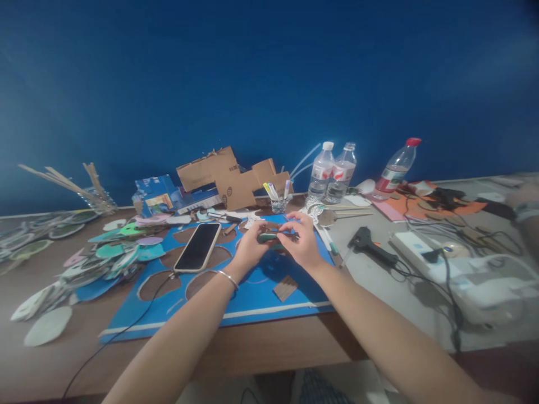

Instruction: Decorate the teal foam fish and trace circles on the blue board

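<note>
My left hand [251,246], with a bracelet at its wrist, and my right hand [302,241] meet above a blue board [244,300] with round holes cut in it. Both hands have their fingers closed around a small green piece [266,238], partly hidden by the fingers. A phone [197,247] with a cable lies on the board to the left of my left hand. Below my hands rests a small brown square [286,288].
Cut colored pieces [112,251] are piled at left. Behind stand cardboard [236,182], a cup of markers [278,206] and bottles [322,175]. At right are a glue gun [373,247], a power strip [425,261] and cables. Another person's arm [528,210] shows at the right edge.
</note>
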Available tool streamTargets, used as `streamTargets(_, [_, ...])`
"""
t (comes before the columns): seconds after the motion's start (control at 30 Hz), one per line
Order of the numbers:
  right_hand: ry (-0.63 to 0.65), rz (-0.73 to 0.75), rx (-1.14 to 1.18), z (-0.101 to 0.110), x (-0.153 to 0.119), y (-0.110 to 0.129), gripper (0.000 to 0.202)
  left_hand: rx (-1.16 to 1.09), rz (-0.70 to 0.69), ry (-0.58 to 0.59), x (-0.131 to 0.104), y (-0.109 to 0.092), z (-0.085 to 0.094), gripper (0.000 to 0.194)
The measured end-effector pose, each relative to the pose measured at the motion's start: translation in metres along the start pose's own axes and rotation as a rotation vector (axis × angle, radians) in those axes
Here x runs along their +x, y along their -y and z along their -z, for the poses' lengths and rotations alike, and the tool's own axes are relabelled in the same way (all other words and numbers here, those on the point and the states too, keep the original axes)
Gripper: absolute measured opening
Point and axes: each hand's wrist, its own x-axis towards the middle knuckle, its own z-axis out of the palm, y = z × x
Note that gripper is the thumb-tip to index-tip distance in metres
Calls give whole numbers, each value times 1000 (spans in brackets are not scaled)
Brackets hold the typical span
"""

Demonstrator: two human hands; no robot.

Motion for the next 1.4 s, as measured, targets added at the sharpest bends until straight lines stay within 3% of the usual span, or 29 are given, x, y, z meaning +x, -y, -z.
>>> streamTargets(0.8, [-19, 30, 5, -1, 0, -3, 5, 35, -22, -41, 1, 7, 1, 44])
streamTargets(1.07, [-34, 38, 6, 2, 1, 1, 33, 44, -78, -17, 1, -3, 1, 33])
streamTargets(1.4, [42, 19, -50, 0, 0, -3, 31, 42, -70, -5, 0, -9, 1, 32])
